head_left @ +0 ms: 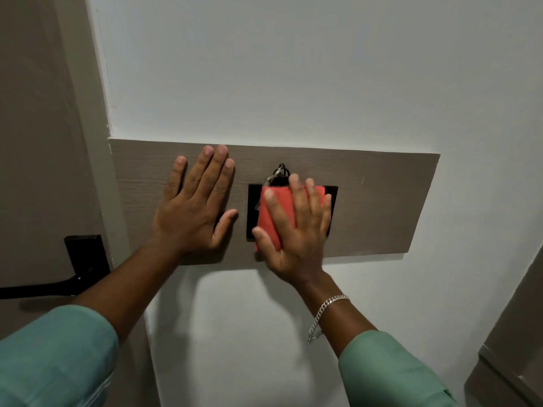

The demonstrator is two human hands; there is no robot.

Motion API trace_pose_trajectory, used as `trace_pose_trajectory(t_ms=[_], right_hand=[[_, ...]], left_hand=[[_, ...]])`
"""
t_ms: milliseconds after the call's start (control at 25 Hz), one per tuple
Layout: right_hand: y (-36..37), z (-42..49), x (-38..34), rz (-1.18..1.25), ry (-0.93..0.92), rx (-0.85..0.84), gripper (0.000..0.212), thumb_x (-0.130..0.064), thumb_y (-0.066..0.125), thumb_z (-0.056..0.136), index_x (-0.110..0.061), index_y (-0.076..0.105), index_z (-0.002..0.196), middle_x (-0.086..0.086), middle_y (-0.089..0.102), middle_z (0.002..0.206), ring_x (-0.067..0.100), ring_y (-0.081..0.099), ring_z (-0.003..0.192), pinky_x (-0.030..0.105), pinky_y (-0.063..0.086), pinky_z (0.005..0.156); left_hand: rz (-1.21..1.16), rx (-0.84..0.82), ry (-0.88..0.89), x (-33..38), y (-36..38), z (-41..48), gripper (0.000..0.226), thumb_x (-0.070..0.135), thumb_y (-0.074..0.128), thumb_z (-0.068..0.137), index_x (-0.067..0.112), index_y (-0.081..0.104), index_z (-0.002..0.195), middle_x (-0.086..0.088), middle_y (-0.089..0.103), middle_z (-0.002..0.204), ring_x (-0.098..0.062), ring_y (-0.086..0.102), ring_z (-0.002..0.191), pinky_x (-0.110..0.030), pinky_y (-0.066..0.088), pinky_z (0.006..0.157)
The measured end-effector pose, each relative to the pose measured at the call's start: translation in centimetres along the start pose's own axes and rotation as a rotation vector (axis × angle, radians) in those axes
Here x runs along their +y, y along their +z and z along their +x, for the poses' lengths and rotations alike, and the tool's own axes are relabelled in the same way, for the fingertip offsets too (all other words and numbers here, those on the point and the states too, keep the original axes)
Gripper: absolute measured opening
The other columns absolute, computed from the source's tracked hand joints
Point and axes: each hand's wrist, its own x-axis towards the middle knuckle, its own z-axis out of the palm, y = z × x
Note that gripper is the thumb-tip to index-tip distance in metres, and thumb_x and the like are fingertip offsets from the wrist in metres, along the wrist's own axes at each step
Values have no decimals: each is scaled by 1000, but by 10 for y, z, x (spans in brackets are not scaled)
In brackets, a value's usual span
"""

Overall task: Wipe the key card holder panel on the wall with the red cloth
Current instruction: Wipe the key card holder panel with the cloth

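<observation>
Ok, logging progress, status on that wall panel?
Right hand flat, pressing red cloth on black holder. Left hand braced, empty. Key ring hanging above cloth.

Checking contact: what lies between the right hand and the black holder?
Head view: the folded red cloth, pressed flat under the right hand against the black holder.

Both forearms are bare from wrist to mid-forearm. Each arm carries a loose, plain light green sleeve, left (55, 356) and right (390, 374), pushed back, without visible markings. The right wrist carries a silver chain-link bracelet (327, 311) with a short free end hanging down. No rings are visible on either hand.
</observation>
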Motion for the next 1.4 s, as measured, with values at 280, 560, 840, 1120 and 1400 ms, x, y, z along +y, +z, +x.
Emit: trace_pose_trajectory(t_ms=[280,560,840,1120,1400], right_hand=[[-11,-4,51,-16,-99,-14,62,-61,46,96,-26,41,146,17,37,155,39,29,148,69,21,118],[-21,-3,54,19,10,-67,64,-62,40,97,-23,37,148,19,32,158,41,25,150,62,16,123],[-31,-4,54,61,57,-206,78,-61,37,98,-16,14,157,14,13,165,33,8,156,56,12,126],[-51,-2,65,150,141,-309,82,-34,45,92,-25,-4,158,5,4,168,19,-3,157,53,11,128],[-113,-32,131,508,588,-137,107,-30,77,74,-33,9,157,6,26,165,18,29,152,42,32,122]], left_hand=[[8,9,-2,2,0,0,80,50,38,93,6,17,156,-12,7,166,-27,9,154,-48,3,125],[-5,-50,-22,4,-6,1,78,50,34,94,4,19,156,-16,17,164,-28,12,153,-49,6,124],[-300,43,-20,74,-38,49,61,44,48,91,7,52,139,-23,34,157,-37,23,149,-60,11,120],[-293,-87,-135,128,-59,69,31,29,57,82,4,70,95,-24,51,144,-45,31,144,-66,14,116],[-707,78,-139,222,-70,92,17,2,53,78,-2,67,88,-18,68,88,-39,68,88,-46,48,98]])
